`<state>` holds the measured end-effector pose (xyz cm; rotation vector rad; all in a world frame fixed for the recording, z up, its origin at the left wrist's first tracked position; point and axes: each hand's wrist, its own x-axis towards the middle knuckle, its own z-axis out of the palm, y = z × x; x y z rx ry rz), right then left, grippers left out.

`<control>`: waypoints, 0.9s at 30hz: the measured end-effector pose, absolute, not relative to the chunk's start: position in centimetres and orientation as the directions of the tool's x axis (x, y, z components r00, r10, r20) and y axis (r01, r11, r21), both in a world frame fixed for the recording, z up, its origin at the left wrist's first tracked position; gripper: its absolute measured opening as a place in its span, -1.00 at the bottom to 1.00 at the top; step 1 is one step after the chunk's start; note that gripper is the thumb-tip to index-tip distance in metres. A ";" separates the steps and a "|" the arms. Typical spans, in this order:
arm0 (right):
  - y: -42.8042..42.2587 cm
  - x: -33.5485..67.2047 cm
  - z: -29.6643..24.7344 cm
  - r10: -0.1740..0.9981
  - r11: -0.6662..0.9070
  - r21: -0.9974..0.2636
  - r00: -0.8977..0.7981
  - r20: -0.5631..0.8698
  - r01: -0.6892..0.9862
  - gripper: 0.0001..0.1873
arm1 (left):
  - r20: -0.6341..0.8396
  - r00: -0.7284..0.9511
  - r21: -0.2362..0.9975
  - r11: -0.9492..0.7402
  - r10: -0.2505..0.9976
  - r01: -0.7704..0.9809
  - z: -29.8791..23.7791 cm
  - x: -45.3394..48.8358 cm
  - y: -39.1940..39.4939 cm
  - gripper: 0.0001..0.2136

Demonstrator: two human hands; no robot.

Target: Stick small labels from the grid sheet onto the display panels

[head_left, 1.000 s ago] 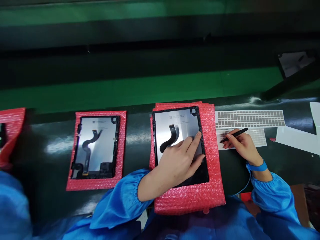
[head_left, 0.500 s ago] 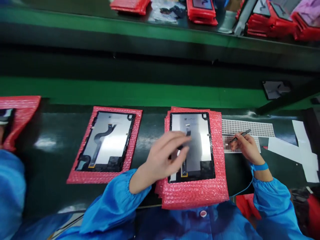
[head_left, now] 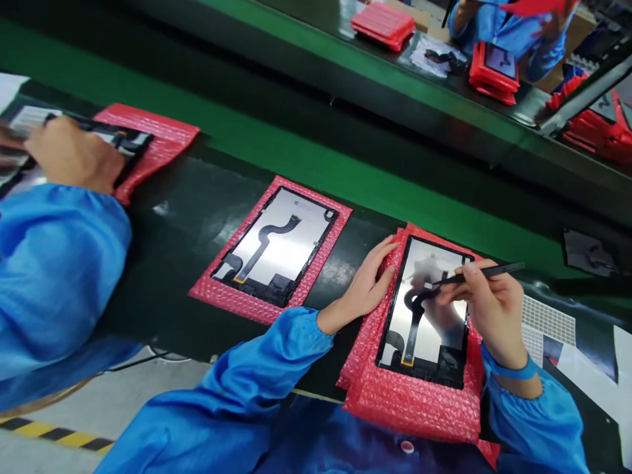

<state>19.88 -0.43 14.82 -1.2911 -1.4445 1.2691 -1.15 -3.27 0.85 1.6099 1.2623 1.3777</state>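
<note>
Gripping tweezers [head_left: 494, 270] with right hand [head_left: 494, 306] over screen [head_left: 430, 339]; resting left hand [head_left: 366, 284], unclenched, against red wrap [head_left: 415, 413]. Apparently mid-placement; next, needing steady aim.

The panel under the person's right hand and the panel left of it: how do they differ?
The right panel lies on stacked red bubble wrap; the left panel on apparently one piece. The right hand holds a black tool over the right panel; no hand covers the left panel. Both are dark-framed and silvery with curved ribbons.
</note>
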 end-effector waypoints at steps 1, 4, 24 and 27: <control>-0.1 19.0 14.3 0.985 -0.026 -0.979 -0.165 -0.059 0.200 -0.60 | 0.325 -0.016 0.922 -0.313 0.945 0.229 0.9 -1.1 -3.3 -0.58; 0.9 17.6 12.7 0.980 -0.055 -0.965 -0.172 -0.101 0.256 -0.55 | 0.322 -0.017 0.924 -0.310 0.947 0.224 1.0 -0.9 -3.4 -0.60; 1.7 17.3 11.4 0.966 -0.112 -0.935 -0.185 -0.182 0.336 -0.55 | 0.298 -0.072 0.917 -0.264 0.952 0.300 1.8 -0.5 -3.9 -0.72; 1.7 17.3 11.3 0.969 -0.089 -0.932 -0.187 -0.163 0.352 -0.56 | 0.292 -0.068 0.915 -0.258 0.954 0.310 1.7 -0.6 -4.0 -0.72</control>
